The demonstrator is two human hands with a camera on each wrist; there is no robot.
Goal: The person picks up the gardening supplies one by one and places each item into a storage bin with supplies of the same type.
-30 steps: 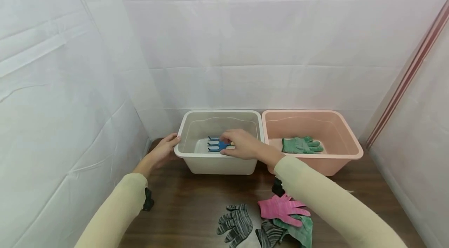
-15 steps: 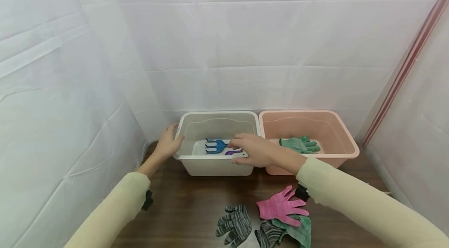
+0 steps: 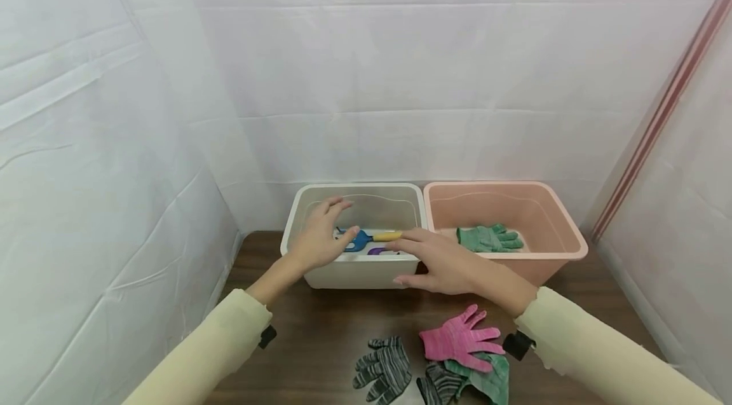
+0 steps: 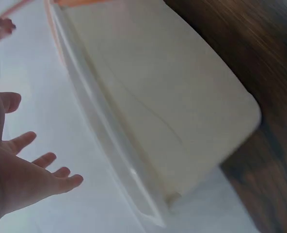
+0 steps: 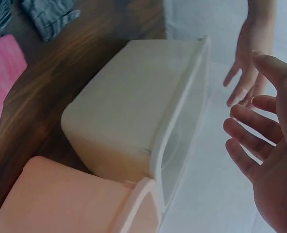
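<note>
In the head view, a white bin holds a blue hand fork with a yellow handle and a purple item, partly hidden. Over the bin's left side hovers my left hand, its fingers spread and holding nothing. My right hand hangs by the bin's front right corner, also loosely extended with nothing in it. Both wrist views show the fingers apart from the bin. Just right stands a pink bin with a green glove lying inside.
On the brown table in front lie a pink glove, a grey striped glove, another striped glove and a green glove, partly overlapping. White sheeting surrounds the table behind and at the sides.
My left hand has left the white bin's left rim and moved right above it. My right hand has drawn back from over the fork toward the front right, uncovering the yellow handle.
</note>
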